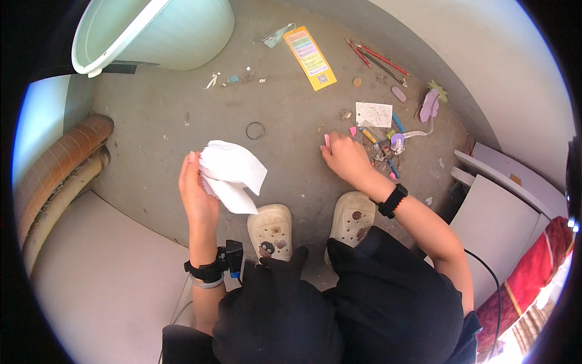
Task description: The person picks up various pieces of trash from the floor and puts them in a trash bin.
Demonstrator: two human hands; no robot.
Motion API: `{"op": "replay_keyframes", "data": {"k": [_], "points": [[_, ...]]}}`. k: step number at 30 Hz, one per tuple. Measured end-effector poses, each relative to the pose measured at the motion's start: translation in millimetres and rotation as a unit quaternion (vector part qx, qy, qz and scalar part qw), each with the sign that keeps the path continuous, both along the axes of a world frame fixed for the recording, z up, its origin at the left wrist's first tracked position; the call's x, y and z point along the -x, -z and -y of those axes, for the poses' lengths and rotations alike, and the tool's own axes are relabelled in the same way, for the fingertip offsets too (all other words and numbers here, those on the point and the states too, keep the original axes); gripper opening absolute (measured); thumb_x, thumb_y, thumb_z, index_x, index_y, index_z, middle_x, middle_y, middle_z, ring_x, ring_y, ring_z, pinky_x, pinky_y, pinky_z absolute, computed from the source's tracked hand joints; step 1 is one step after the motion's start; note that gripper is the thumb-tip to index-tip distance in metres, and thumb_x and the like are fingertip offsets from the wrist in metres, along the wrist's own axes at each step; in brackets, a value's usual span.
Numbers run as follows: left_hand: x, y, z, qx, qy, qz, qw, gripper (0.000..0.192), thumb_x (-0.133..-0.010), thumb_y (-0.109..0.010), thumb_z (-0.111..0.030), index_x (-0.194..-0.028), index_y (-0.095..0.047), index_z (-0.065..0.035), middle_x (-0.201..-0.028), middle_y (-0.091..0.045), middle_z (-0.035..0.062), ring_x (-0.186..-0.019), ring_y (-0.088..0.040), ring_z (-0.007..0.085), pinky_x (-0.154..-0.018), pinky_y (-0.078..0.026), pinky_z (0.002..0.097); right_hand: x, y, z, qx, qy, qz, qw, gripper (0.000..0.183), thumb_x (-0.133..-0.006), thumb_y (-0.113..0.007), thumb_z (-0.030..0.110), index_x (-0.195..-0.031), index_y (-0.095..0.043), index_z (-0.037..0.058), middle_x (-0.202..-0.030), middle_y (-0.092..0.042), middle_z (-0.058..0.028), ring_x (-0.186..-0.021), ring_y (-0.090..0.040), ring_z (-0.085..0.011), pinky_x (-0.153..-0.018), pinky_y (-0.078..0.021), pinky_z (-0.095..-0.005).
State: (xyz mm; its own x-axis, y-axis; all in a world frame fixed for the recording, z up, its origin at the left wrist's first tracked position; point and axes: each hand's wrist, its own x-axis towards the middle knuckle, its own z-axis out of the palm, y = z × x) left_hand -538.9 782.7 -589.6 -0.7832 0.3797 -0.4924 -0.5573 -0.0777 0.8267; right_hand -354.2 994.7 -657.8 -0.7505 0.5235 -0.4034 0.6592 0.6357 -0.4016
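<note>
My left hand (198, 191) holds a folded wad of white paper tissues (234, 170) above the grey floor. My right hand (348, 157) is low over the floor with a small pink piece (327, 140) pinched at its fingertips. Just right of that hand lies a heap of dust and litter with a yellow crayon-like stick (368, 135), a purple round piece (397, 139) and blue sticks. A white speckled card (373, 113) lies above the heap. Farther up are a yellow bookmark (313, 63) with a tassel and several pencils (384, 59).
A pale green plastic bin (195, 36) stands at upper left. Rolled mats (68, 154) lie at the left, beside a white panel (113, 273). A black ring-shaped band (255, 130) and paper scraps lie on the floor. White furniture (495, 227) stands at the right; my clogs (273, 230) are below.
</note>
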Motion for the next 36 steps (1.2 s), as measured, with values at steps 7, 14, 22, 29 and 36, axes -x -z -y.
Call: {"op": "replay_keyframes", "data": {"k": [7, 14, 22, 29, 36], "points": [[1, -14, -12, 0.016, 0.003, -0.009, 1.0, 0.025, -0.097, -0.041, -0.026, -0.092, -0.054, -0.0044, -0.086, -0.056, 0.0023, -0.081, -0.054, 0.0107, -0.073, -0.043, 0.0257, -11, 9, -15, 0.032, 0.008, 0.014, 0.999, 0.021, -0.082, -0.055, 0.018, -0.086, -0.055, -0.0023, -0.078, -0.062, -0.0223, -0.068, -0.062, -0.039, -0.062, -0.0499, -0.0448], [-18, -9, -36, 0.15, 0.243, -0.04, 0.957, 0.018, -0.091, -0.054, -0.024, -0.089, -0.058, -0.0065, -0.066, -0.051, -0.0043, -0.059, -0.044, 0.0022, -0.05, -0.034, 0.0193, 0, -19, -37, 0.46, 0.202, -0.163, 0.849, 0.014, -0.092, -0.05, 0.018, -0.088, -0.054, 0.0049, -0.076, -0.058, -0.0014, -0.061, -0.055, -0.0076, -0.055, -0.0423, -0.0222], [-56, -6, -91, 0.145, 0.322, -0.052, 0.934, 0.018, -0.089, -0.059, -0.021, -0.098, -0.058, -0.0055, -0.061, -0.053, -0.0056, -0.054, -0.041, -0.0003, -0.045, -0.029, 0.018, 27, -65, -18, 0.495, 0.24, -0.221, 0.805, 0.015, -0.09, -0.056, 0.02, -0.086, -0.058, 0.0058, -0.07, -0.056, 0.0019, -0.058, -0.05, -0.0052, -0.052, -0.0385, -0.0193], [-47, -23, -94, 0.203, 0.345, -0.095, 0.911, 0.014, -0.085, -0.062, -0.016, -0.089, -0.058, -0.0028, -0.064, -0.059, -0.001, -0.057, -0.046, 0.0017, -0.052, -0.038, 0.0208, 26, -69, -11, 0.524, 0.236, -0.209, 0.791, 0.016, -0.09, -0.056, 0.019, -0.097, -0.061, 0.0056, -0.074, -0.055, 0.0026, -0.061, -0.049, -0.0044, -0.055, -0.038, -0.0195], [52, -108, -80, 0.296, 0.082, -0.541, 0.783, 0.012, -0.08, -0.066, -0.014, -0.087, -0.06, -0.0059, -0.068, -0.059, 0.003, -0.062, -0.053, 0.0101, -0.058, -0.043, 0.0257, 19, -77, -33, 0.452, 0.262, -0.203, 0.828, 0.024, -0.091, -0.054, 0.021, -0.107, -0.061, 0.0048, -0.073, -0.054, 0.0032, -0.062, -0.049, -0.0043, -0.057, -0.0383, -0.0189]]}}
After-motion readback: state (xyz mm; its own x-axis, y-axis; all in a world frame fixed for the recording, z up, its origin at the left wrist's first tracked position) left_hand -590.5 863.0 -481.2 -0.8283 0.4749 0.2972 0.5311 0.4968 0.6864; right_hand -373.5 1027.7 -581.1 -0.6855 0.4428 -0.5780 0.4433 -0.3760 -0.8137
